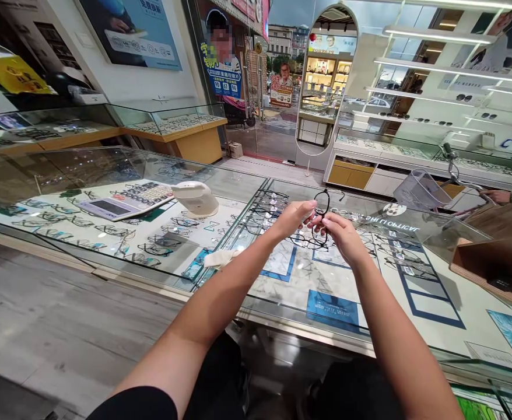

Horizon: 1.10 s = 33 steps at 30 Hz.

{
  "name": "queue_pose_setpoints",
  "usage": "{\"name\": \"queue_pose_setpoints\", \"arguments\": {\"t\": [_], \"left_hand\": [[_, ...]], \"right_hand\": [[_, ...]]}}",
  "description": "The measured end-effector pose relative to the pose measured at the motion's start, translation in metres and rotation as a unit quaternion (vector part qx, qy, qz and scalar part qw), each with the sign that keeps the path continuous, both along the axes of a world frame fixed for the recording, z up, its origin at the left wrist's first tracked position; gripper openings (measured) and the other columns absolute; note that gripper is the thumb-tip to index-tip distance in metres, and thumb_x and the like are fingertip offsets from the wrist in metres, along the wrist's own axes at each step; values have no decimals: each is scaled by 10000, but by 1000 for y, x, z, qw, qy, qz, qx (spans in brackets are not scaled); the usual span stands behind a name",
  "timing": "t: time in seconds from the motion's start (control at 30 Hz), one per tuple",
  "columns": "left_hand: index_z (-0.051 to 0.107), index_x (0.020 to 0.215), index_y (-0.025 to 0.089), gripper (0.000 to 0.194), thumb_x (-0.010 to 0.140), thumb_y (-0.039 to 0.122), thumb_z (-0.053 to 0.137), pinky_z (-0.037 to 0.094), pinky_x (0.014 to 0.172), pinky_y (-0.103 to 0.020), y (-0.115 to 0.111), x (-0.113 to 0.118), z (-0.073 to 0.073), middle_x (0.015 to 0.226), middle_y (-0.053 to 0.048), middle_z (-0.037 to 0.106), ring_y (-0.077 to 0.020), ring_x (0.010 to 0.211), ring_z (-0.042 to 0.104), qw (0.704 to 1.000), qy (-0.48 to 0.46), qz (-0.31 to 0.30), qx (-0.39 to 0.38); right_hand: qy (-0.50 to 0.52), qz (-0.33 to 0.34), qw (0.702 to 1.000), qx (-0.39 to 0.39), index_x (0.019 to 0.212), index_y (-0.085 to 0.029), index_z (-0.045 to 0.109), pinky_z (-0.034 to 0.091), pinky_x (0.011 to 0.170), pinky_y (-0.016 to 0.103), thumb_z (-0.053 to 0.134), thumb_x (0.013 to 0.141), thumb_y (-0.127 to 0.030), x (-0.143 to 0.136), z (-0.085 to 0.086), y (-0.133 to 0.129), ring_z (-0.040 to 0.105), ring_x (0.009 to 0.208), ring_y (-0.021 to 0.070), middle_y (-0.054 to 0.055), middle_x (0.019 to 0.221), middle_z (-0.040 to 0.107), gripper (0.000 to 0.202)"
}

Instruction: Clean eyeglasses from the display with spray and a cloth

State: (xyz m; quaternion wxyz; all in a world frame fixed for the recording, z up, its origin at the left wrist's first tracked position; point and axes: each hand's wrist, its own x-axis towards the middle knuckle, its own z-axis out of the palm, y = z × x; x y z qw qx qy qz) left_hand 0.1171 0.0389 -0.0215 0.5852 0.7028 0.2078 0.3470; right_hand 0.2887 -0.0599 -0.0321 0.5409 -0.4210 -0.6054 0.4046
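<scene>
Both my left hand [297, 218] and my right hand [342, 235] pinch the black glasses [328, 202] over the glass counter [277, 298]. They look light but easy to bend, so I'd hold them softly, just by the edges.

I saw, from my remote seat, black glasses [322, 202], a pale calculator [146, 193] with a dark display [106, 207], a blue card [332, 311], a yellow drawer [351, 174], a black sleeve [136, 403], a brown box [483, 262] and a grey, wood-grained floor [63, 326].
</scene>
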Motion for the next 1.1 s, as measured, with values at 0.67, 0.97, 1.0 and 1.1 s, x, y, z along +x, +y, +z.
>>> {"name": "queue_pose_setpoints", "arguments": {"t": [0.67,0.97,1.0,1.1], "left_hand": [[596,723,181,652,896,798,479,369,525,-255,-8,4,0,706,-27,537,-136,622,491,999,25,-20,-36],[501,695,188,608,911,756,500,277,579,-283,-18,7,4,695,-6,446,-137,660,382,995,73,-6,74],[510,703,185,605,916,752,503,271,578,-280,-18,7,3,700,-6,446,-135,662,379,995,76,-5,69],[532,714,181,621,916,769,525,283,565,-265,-17,8,0,711,-11,467,-133,661,400,996,72,-2,48]], "right_hand": [[228,-65,971,-22,961,-254,821,491,687,275,810,859,-489,0,9,2,644,823,172,44,983,799,257],[243,-77,967,-19,1008,-263,830,535,694,283,818,872,-518,0,5,6,683,851,173,42,1041,807,289],[243,-75,967,-20,1009,-262,831,537,694,281,816,875,-517,0,5,6,686,854,172,43,1045,807,288],[253,-70,965,-19,1010,-256,838,537,680,262,825,867,-503,0,5,6,685,835,160,39,1008,804,285]]}}
